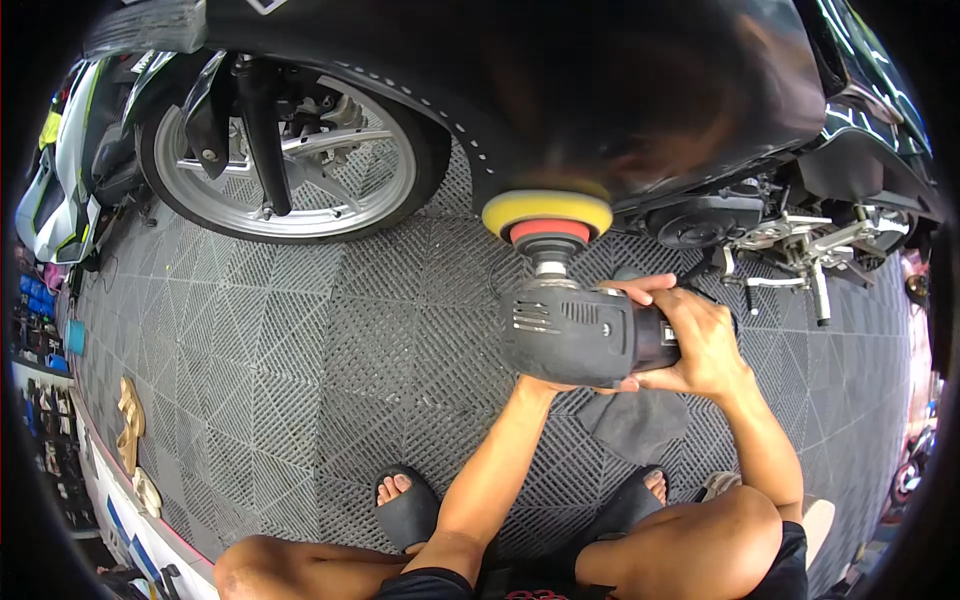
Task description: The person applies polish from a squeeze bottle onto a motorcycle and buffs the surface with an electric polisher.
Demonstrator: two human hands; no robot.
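Observation:
A black power polisher (570,335) with a yellow foam pad (548,212) on a red backing plate is held between my hands. The pad's edge meets the lower part of a glossy black motorcycle panel (620,110). My right hand (695,340) wraps round the polisher's body on the right side. Under the polisher's head is my left hand (548,385), mostly hidden by the tool, supporting it from below. A dark grey cloth (635,425) lies on the floor beneath the tool.
The motorcycle's front wheel (285,165) is at upper left, its engine and footrests (800,245) at right. Another motorcycle (70,170) stands far left. Sandals (130,425) lie near the left edge of the grey tiled floor (260,370). Shelves (50,450) line the left.

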